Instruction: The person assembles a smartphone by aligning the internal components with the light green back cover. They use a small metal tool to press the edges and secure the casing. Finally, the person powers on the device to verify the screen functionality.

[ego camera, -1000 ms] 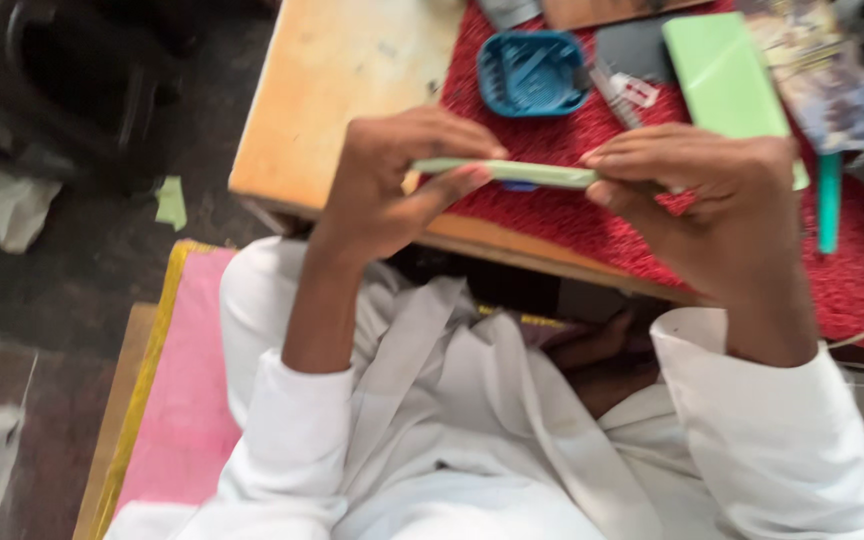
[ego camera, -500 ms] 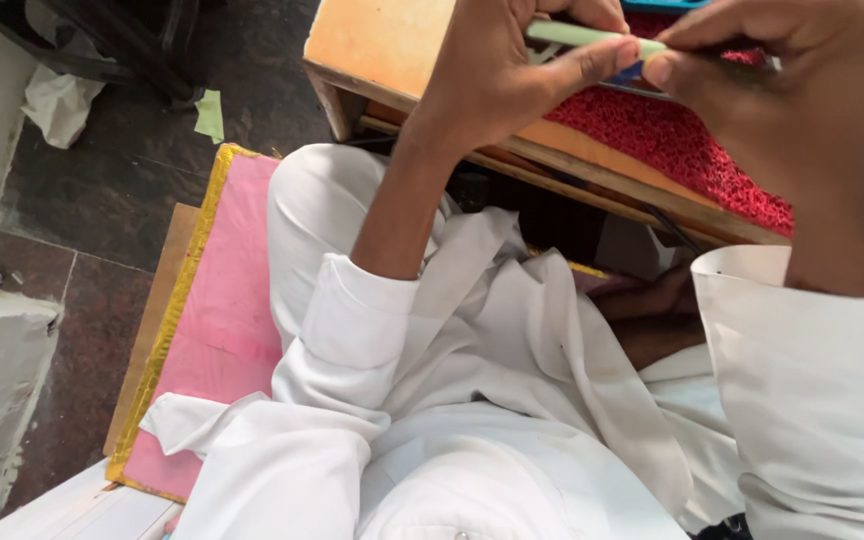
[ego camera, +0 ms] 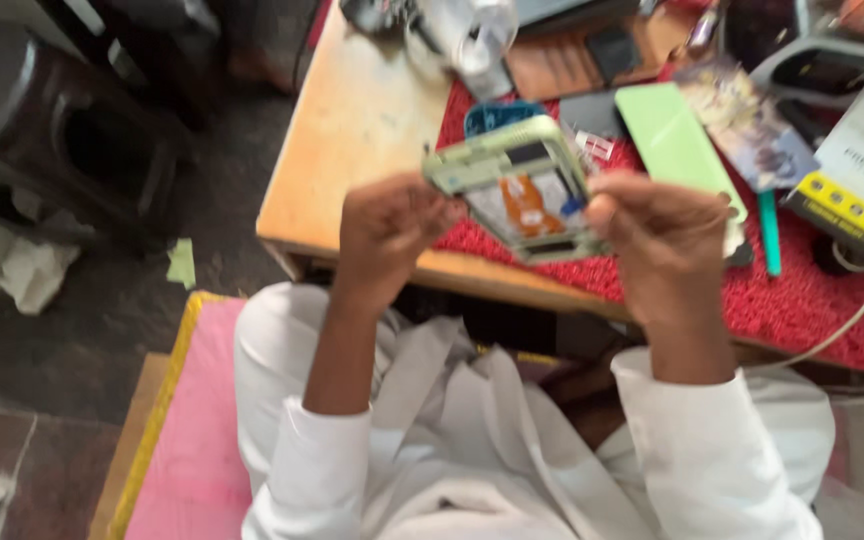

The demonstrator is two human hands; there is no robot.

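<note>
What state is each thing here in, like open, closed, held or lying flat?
Opened phone: held up over the table edge, tilted, insides showing.
Left hand: gripping the phone's left end.
Right hand: gripping its right end.
Light green back cover: off, lying flat on the red mat.
Teal tool: lying untouched.

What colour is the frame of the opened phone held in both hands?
Pale green, seen in the head view: the phone frame.

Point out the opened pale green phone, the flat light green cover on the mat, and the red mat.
opened pale green phone [ego camera: 517, 190], head view, exposed inside
flat light green cover [ego camera: 674, 140], head view, middle
red mat [ego camera: 802, 300], head view, bare patch
</note>
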